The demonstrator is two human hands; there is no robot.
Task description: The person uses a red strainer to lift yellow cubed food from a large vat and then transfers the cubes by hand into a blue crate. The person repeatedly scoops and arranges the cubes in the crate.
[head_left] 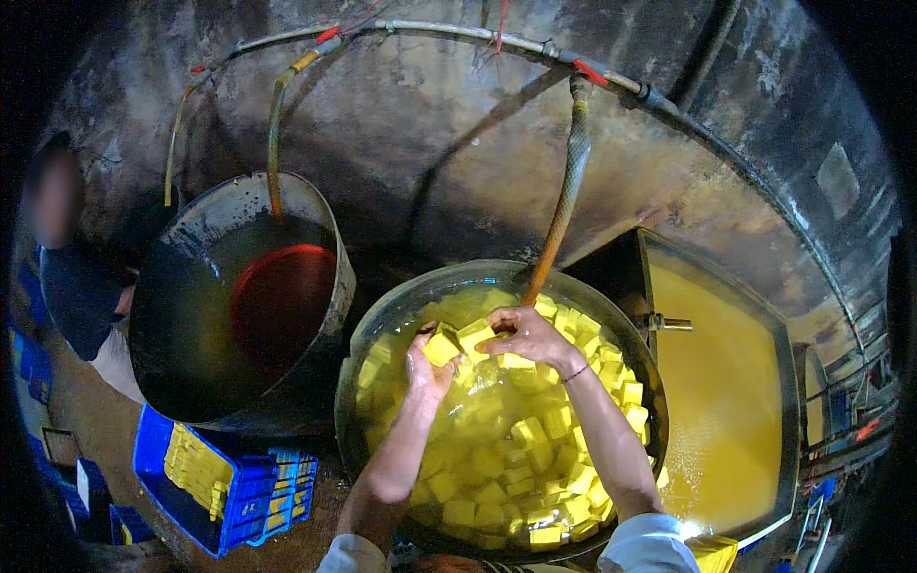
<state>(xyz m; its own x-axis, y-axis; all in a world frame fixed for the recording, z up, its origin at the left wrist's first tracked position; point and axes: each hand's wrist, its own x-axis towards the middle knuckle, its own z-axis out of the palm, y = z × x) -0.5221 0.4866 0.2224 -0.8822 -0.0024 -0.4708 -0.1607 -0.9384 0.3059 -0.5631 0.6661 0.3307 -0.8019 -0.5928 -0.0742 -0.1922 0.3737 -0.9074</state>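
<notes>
A large round vat [355, 382] of yellow liquid stands in front of me, with many yellow tofu blocks [527, 432] lying in it, most thickly along its right and near sides. My left hand [427, 371] is closed around one tofu block [441, 348] over the far part of the vat. Just to its right, my right hand [527, 334] grips another tofu block [475, 334] between thumb and fingers. The two held blocks are close together, just above the liquid. Part of each is covered by my fingers.
A hose [568, 191] drops from the wall pipe [458, 31] into the vat. Left stands a bigger drum [339, 248] with a red round thing [287, 301] inside; a person [81, 296] is beside it. Blue crates [224, 520] sit below. A tank of yellow liquid [721, 382] adjoins on the right.
</notes>
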